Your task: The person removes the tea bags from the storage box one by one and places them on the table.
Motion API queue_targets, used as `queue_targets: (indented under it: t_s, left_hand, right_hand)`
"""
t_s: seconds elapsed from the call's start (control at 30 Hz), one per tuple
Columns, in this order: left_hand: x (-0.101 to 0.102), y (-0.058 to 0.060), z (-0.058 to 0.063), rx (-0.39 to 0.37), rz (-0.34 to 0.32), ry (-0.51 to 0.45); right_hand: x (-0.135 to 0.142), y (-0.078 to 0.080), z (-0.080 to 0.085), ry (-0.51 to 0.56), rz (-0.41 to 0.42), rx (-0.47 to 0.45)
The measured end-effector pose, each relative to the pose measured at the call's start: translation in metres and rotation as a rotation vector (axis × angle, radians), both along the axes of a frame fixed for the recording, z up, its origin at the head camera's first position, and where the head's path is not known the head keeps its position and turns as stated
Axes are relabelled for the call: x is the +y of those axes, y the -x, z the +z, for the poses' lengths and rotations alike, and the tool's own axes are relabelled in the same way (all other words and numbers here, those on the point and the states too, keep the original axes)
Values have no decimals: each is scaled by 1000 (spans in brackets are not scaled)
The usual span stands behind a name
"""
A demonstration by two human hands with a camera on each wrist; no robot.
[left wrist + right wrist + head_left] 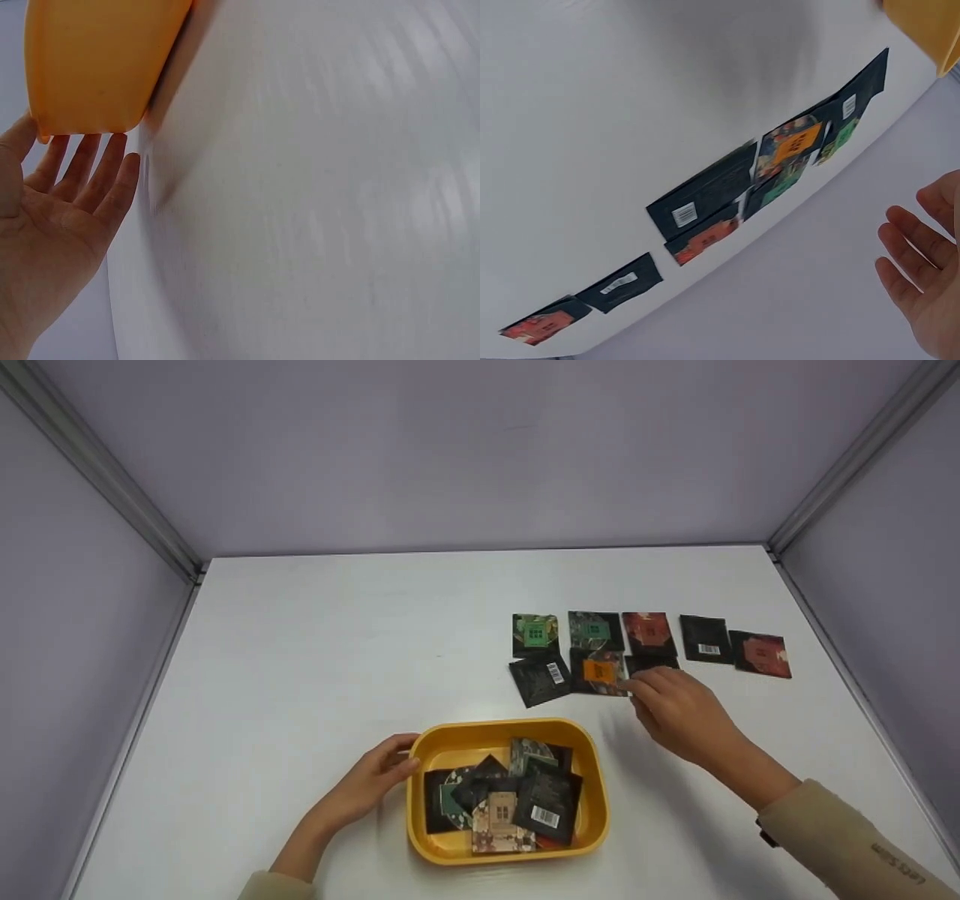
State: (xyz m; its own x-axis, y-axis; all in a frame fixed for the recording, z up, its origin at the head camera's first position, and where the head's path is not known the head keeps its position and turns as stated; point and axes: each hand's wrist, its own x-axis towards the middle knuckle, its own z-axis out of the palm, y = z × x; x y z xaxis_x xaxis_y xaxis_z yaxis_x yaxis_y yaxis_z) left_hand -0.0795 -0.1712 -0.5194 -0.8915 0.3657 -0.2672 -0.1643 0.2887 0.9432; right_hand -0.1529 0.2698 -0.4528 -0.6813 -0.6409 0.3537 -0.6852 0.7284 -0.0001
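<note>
My left hand (367, 784) holds the left end of a yellow plastic tub (601, 780), thumb at the rim and fingers against the outer wall, as the left wrist view shows. Inside the tub lies a loose pile of flat square packets (501, 817), dark or printed. Over the table, my right hand (682, 712) hovers beside an orange-labelled packet (600, 671) and partly covers a black packet (651, 663). The right wrist view shows its fingers (911, 240) loosely bent, with nothing between them.
A black packet (541, 680) lies askew at the near row's left. Behind are two green-labelled packets (535, 634), a red packet (649, 633), another black packet (705, 638) and another red packet (761, 653). Pale walls enclose the white table (300, 660) at back and sides.
</note>
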Motion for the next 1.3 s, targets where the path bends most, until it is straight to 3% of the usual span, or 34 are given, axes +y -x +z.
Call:
queue_targets:
  t_s: [0.3, 0.6, 0.87, 1.03, 1.3]
  left_hand:
    - [0, 0, 0, 10, -13, -8]
    - [-1, 1, 1, 7, -10, -7]
    - [0, 1, 0, -2, -13, -4]
    - [-1, 1, -1, 6, -15, -2]
    - [-2, 1, -1, 13, -26, -14]
  right_hand:
    - [-34, -14, 13, -40, 171, 59]
    - [-68, -26, 21, -166, 341, 35]
    - [-91, -37, 18, -322, 492, 33]
    - [-102, -42, 14, -357, 562, 23]
    - [-118, -48, 6, -528, 662, 22]
